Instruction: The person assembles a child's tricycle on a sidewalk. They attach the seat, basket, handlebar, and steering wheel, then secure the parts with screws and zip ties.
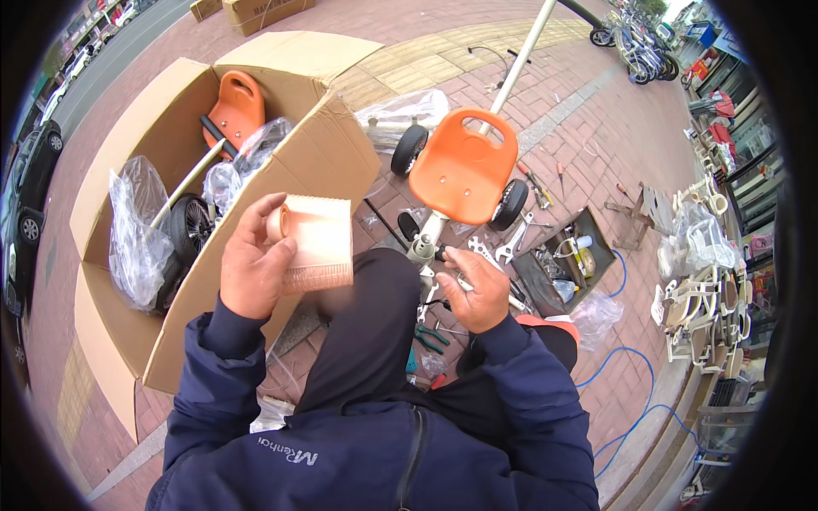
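My left hand (255,257) is closed around the edge of a pale tan, box-like piece of cardboard (322,236) with a ridged lower side and a curled part near my thumb. My right hand (477,289) has its fingers bent together beside the metal frame tube (423,248) of a small wheeled vehicle. What lies between those fingers, if anything, I cannot make out. The vehicle carries an orange plastic seat (464,170) with two bolts, and black wheels (511,203) on both sides. A long white pole (524,64) extends away behind the seat.
A large open carton (256,183) on the left holds another orange seat (234,109), a wheel and plastic wrap. Right of the vehicle are wrenches (514,243) and an open toolbox (567,264). Green-handled pliers (432,341) lie below; a blue hose (643,375) curves along the right.
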`<state>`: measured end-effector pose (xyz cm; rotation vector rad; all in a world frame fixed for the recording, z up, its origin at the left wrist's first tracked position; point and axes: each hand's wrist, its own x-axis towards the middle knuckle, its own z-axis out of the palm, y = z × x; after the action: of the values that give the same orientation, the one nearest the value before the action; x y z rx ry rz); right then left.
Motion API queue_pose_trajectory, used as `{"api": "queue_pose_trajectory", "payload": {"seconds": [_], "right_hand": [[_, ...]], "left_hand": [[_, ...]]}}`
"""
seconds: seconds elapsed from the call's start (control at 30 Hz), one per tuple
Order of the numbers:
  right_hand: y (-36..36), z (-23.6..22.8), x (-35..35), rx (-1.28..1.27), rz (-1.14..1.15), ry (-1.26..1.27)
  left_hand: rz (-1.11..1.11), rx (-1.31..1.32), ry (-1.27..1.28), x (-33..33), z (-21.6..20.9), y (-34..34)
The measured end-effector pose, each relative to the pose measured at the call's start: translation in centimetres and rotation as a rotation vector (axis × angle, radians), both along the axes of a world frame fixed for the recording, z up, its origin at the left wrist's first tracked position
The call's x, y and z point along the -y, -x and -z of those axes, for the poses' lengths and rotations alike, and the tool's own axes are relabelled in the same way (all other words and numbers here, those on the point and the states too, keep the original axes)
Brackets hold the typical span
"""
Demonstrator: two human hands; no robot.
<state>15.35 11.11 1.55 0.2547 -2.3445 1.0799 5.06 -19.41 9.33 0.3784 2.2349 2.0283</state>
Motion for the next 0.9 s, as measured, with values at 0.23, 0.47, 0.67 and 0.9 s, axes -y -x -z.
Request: {"api": "queue_pose_trajectory", "payload": {"seconds": [0.23,0.47,0.67,0.9], "right_hand": [[0.1,0.1,0.3,0.108,0.044,0.050],[-0.6,2.3,2.5,0.526,0.011,0.128],[-0.2,2.9,4.0,0.786,-0.040,0.177],[3.0,4.5,-0.3,1.057,-0.095,1.243]], "left_hand": [[0.224,-0.009,0.252,-13.5,1.4,-0.2],[0.268,-0.049,0.482,-12.3,4.4,-4.0],[0.308,-0.089,0.676,-11.4,5.9,-3.5],[0.509,-0.186,0.763,-11.9,9.1,6.9]]}}
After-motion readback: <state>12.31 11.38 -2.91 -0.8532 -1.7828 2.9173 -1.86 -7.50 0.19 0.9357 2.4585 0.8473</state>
